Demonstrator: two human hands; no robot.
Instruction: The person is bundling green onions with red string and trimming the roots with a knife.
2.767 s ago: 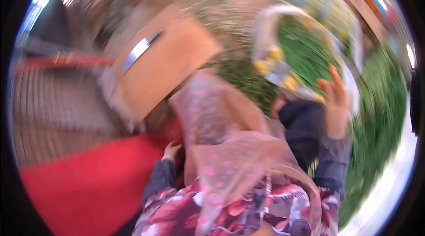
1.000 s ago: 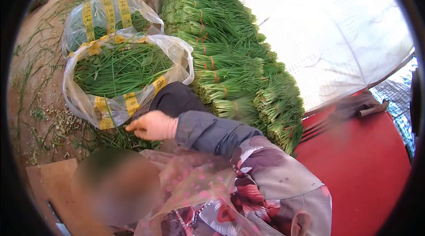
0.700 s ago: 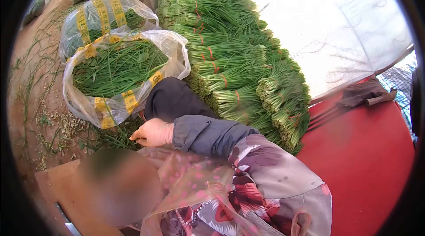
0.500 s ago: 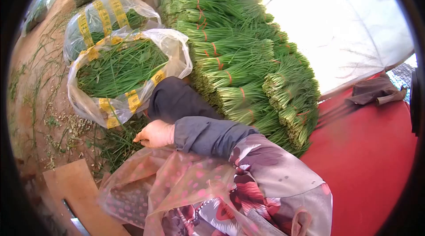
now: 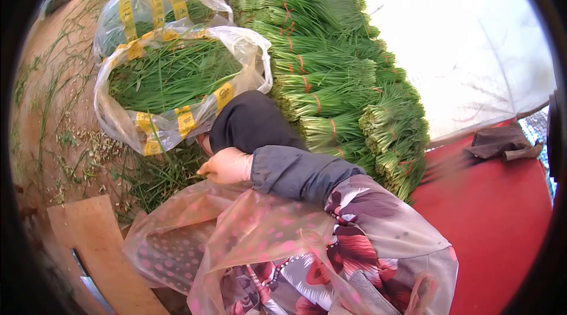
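Note:
My right hand (image 5: 227, 166) is closed, its fingers curled down and partly hidden, just over the upper edge of a sheer pink-dotted apron (image 5: 254, 220). Whether anything is in the fingers does not show. Directly beyond it is my dark-trousered knee (image 5: 254, 120). Loose green stalks (image 5: 156, 182) lie on the ground left of the hand. A clear plastic bag (image 5: 106, 102) with yellow printed bands stands open past the knee, filled with loose chive-like greens (image 5: 171, 75). My left hand is out of view.
Bundles of green chives (image 5: 325, 72) tied with red bands are stacked beyond my arm. A second banded bag (image 5: 112, 16) sits behind the first. A knife (image 5: 88, 282) lies on a wooden board (image 5: 94, 226) at lower left. Dark cloth (image 5: 502, 140) rests on a red surface (image 5: 484, 214).
My right hand has moved slightly up and right, away from the loose stalks. The camera view has shifted a little; the bags and bundles stay as they were.

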